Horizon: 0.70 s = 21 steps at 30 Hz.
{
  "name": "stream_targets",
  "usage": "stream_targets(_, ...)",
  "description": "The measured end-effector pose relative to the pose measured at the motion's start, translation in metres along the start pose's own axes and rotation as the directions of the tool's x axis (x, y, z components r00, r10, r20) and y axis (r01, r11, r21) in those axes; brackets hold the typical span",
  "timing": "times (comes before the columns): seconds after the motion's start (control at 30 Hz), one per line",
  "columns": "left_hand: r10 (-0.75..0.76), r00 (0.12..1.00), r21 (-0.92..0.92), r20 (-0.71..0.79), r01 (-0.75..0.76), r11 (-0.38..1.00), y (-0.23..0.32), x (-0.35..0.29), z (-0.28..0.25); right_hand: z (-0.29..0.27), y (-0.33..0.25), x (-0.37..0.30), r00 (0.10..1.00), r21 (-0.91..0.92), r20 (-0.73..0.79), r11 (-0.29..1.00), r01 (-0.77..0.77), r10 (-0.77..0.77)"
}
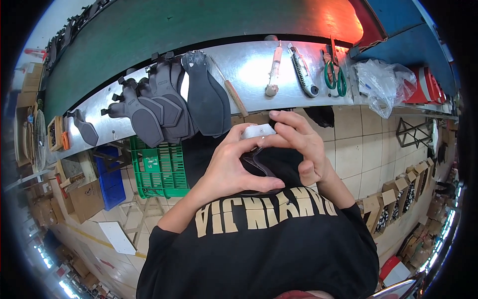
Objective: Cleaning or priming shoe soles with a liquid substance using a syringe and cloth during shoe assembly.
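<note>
My left hand (230,164) and my right hand (298,142) meet close in front of my chest, over my black shirt. Together they grip a dark, curved shoe sole piece (259,164) with a white block (258,131) at its top end. The fingers of my left hand pinch the white end and its thumb lies under the dark piece. From above, my right hand's fingers fold over the white block. A pile of similar grey sole pieces (169,102) lies on the metal bench (249,65) just beyond my hands.
On the bench lie a wooden-handled tool (234,94), a syringe-like tube (274,70), a utility knife (303,72), green-handled scissors (336,77) and a clear plastic bag (383,84). A green crate (159,169) and a blue crate (110,177) sit below on the tiled floor. Cardboard boxes (398,199) stand at right.
</note>
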<state>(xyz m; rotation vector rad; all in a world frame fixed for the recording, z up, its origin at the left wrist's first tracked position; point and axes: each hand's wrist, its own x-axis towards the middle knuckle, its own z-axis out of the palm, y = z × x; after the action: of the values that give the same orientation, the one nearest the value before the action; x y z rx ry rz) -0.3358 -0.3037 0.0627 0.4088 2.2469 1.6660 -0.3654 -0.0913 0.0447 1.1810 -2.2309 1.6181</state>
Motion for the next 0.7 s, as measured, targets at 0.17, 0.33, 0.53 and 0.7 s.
stream_targets(0.17,0.027,0.999,-0.009,0.025,-0.027,1.0,-0.003,0.0,0.001,-0.008,-0.001,0.004,0.987,-0.125,0.13,0.986,0.113,-0.097)
stream_targets(0.33,0.015,1.0,-0.07,0.009,-0.014,0.997,-0.005,-0.003,0.001,-0.015,-0.006,0.009,0.983,-0.185,0.141,0.973,0.14,-0.115)
stream_targets(0.53,-0.052,0.999,-0.246,-0.001,0.05,0.968,-0.014,-0.007,-0.003,-0.032,-0.011,0.013,0.961,-0.402,0.144,0.874,0.274,-0.235)
stream_targets(0.7,-0.112,0.97,-0.664,0.218,0.231,0.711,-0.028,-0.007,-0.007,-0.013,0.0,0.008,0.953,-0.12,-0.262,0.975,-0.189,0.152)
